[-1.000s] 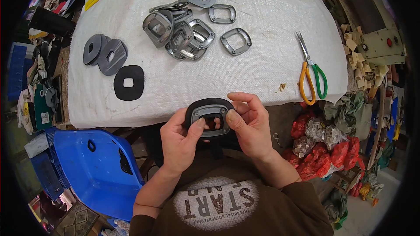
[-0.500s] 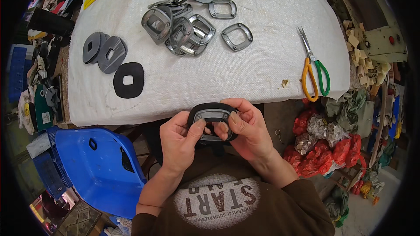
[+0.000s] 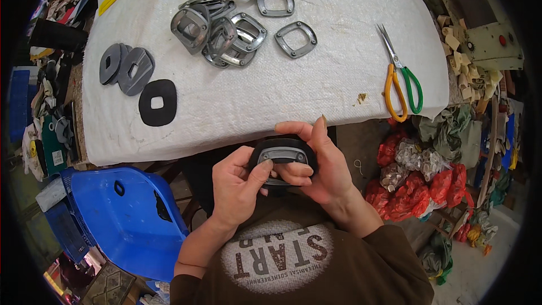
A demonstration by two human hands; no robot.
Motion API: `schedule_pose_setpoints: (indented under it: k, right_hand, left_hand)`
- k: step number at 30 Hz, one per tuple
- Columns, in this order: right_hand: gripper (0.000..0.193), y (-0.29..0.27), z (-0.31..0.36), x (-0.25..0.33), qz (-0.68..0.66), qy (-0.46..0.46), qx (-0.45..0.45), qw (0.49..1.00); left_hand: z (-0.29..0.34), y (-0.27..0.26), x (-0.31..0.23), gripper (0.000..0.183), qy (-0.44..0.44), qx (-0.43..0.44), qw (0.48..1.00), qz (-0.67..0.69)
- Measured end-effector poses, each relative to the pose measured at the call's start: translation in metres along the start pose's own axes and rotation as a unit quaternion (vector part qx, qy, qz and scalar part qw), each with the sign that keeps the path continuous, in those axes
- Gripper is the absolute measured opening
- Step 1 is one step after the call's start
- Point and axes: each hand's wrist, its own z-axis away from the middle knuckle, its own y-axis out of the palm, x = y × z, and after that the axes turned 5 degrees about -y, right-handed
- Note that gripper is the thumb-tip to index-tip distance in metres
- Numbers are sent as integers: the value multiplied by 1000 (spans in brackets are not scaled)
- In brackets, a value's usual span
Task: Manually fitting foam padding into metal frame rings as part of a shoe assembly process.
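Observation:
In front of my chest I hold a rounded grey metal frame (image 3: 280, 154) set against a black pad (image 3: 312, 155) that shows around its edge. My left hand (image 3: 237, 183) pinches the left side, thumb pressed on the metal. My right hand (image 3: 330, 166) grips the right side, its fingers curled into the central opening and its thumb raised off the frame. Fingers behind the pad are hidden. On the table, a single black pad (image 3: 158, 111) with a square hole lies near grey pads (image 3: 137, 73). A heap of metal frames (image 3: 191, 27) sits farther back, with a loose frame (image 3: 296, 40) beside it.
A white woven sheet (image 3: 226, 107) covers the table. Scissors (image 3: 396, 70) with orange and green handles lie at its right. A blue tub (image 3: 116, 214) stands low on the left. Red plastic bags (image 3: 412, 195) sit low on the right, and a yellow strip (image 3: 112, 0) lies far left.
My right thumb has lifted off the frame, and that hand's fingers reach further across the opening. The frame and pad have shifted slightly right in view, while the table things appear shifted left.

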Motion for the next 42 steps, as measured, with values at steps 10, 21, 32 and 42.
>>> schedule_pose_setpoints:
  k: [10, 21, 32, 42]
  right_hand:
    - [56, 0, -2, 0, 40, -55, -41, 997]
    - [62, 0, 0, -8, 483, -206, -38, 850]
    - [48, 1, 6, -8, 366, -248, -111, 890]
    - [42, -2, 0, 1, 141, -141, -97, 975]
  left_hand:
    - [-4, 3, -6, 13, 37, -68, 996, -32]
    - [-3, 8, 1, 8, 126, -120, 975, -138]
    - [2, 14, 0, 10, 119, -117, 979, -115]
    - [0, 18, 4, 10, 130, -102, 982, -95]
